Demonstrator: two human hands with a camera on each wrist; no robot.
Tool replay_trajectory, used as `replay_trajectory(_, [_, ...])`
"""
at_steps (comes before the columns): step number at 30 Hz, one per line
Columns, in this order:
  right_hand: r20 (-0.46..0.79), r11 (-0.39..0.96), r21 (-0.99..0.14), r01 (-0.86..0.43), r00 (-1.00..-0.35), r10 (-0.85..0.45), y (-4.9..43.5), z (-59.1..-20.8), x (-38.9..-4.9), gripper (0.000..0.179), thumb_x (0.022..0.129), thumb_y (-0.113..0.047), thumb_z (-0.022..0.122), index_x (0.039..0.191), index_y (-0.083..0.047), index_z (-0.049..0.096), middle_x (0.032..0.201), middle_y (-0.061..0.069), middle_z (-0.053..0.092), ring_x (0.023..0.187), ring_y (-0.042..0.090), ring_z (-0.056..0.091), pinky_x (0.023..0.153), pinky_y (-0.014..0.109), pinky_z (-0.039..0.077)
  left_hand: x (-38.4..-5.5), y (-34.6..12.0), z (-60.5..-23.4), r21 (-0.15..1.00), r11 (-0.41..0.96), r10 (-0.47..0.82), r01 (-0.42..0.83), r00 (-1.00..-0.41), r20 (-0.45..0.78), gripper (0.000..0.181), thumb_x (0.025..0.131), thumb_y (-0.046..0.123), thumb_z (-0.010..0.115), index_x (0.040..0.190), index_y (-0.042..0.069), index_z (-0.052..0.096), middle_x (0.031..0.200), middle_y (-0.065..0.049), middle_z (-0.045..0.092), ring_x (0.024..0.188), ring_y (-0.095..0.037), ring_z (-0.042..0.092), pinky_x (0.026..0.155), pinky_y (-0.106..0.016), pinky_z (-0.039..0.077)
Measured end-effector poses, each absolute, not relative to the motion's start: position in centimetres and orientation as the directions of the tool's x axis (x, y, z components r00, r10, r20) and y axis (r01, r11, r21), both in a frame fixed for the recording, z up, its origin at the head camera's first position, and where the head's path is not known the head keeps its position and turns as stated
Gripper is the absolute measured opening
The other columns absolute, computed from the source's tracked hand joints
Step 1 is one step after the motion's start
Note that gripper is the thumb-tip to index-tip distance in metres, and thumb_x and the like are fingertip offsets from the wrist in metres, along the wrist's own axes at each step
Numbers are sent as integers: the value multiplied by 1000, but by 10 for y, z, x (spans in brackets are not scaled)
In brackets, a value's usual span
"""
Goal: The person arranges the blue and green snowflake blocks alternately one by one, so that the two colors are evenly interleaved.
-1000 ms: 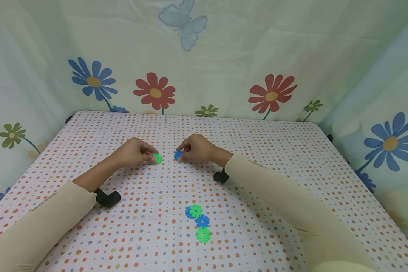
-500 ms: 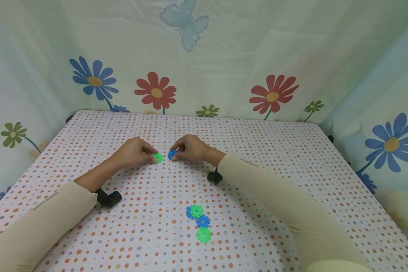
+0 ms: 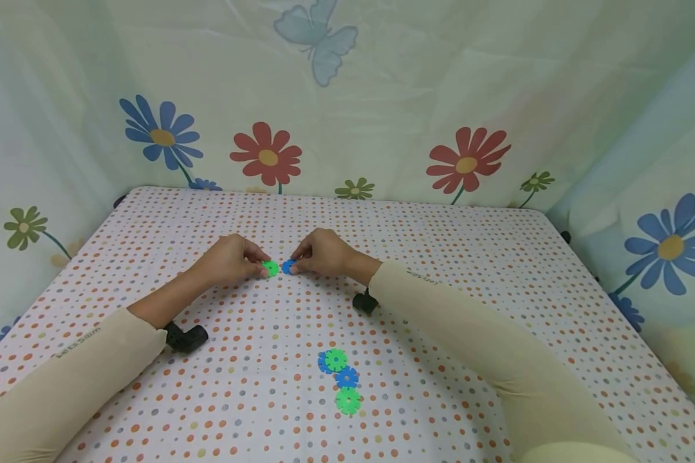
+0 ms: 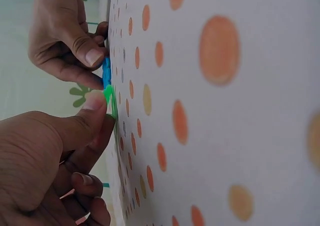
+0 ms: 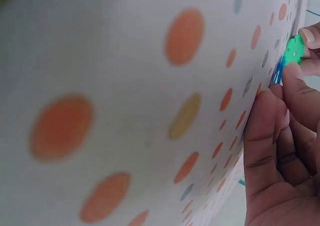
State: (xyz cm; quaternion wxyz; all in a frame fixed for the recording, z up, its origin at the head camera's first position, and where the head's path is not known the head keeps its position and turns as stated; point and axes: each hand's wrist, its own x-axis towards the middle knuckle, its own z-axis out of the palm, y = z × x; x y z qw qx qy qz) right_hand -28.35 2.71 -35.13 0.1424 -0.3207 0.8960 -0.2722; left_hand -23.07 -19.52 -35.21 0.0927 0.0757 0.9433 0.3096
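Note:
Near the middle of the table, my left hand (image 3: 231, 258) pinches a bright green notched disc (image 3: 273, 268) between thumb and fingers. Facing it, my right hand (image 3: 324, 253) pinches a blue notched disc (image 3: 287, 267). In the head view a narrow gap shows between the two discs. From the left wrist, the green disc (image 4: 109, 94) and blue disc (image 4: 106, 72) appear edge to edge, partly covered by the fingertips. The right wrist view has the green disc (image 5: 294, 51) tilted with its face showing, and the blue disc (image 5: 278, 71) mostly hidden behind the fingers.
Closer to the front lie several more discs: a green disc (image 3: 336, 360) overlapping a blue one (image 3: 324, 362), another blue disc (image 3: 346, 378) and another green disc (image 3: 348, 400). A dotted cloth (image 3: 255, 399) covers the table. A flowered curtain (image 3: 370, 96) hangs behind.
My right hand has moved left with the blue disc, narrowing the gap to the green one. My left hand has stayed almost in place, and the loose discs lie as before.

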Motion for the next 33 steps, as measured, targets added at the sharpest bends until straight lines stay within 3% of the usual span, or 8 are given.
replay_trajectory(5, [-83, 646, -568, -510, -746, -661, 27, -351, -283, 27, 88, -29, 76, 108, -10, 76, 85, -1, 74, 57, 9, 63, 60, 20, 49, -230, -195, -351, 596, 798, 204, 94, -972, -120, 24, 87, 20, 75, 109, 10, 76, 96, -6, 75, 50, -13, 47, 49, -28, 38])
replay_trajectory(10, [-95, 648, -560, -516, -737, -669, 27, -350, -284, 35, 84, -30, 79, 114, -12, 74, 82, -3, 70, 68, 7, 60, 62, 20, 46, -230, -195, -351, 591, 800, 208, 103, -972, -112, 24, 88, 19, 75, 109, 10, 76, 101, -8, 75, 47, -12, 45, 47, -27, 37])
replay_trajectory(14, [-91, 643, -552, -531, -728, -680, 27, -351, -284, 32, 84, -27, 79, 112, -12, 75, 81, -3, 68, 72, 7, 57, 65, 20, 44, -229, -195, -351, 595, 798, 206, 100, -972, -113, 23, 88, 19, 75, 109, 9, 76, 101, -9, 75, 47, -12, 44, 46, -27, 37])
replay_trajectory(33, [-125, 649, -588, -483, -738, -664, 26, -353, -283, 26, 85, -26, 78, 110, -16, 75, 81, -2, 65, 70, 8, 53, 64, 20, 41, -229, -197, -356, 597, 797, 193, 95, -976, -101, 22, 85, 22, 78, 103, 10, 78, 106, -11, 74, 45, -11, 44, 45, -27, 37])
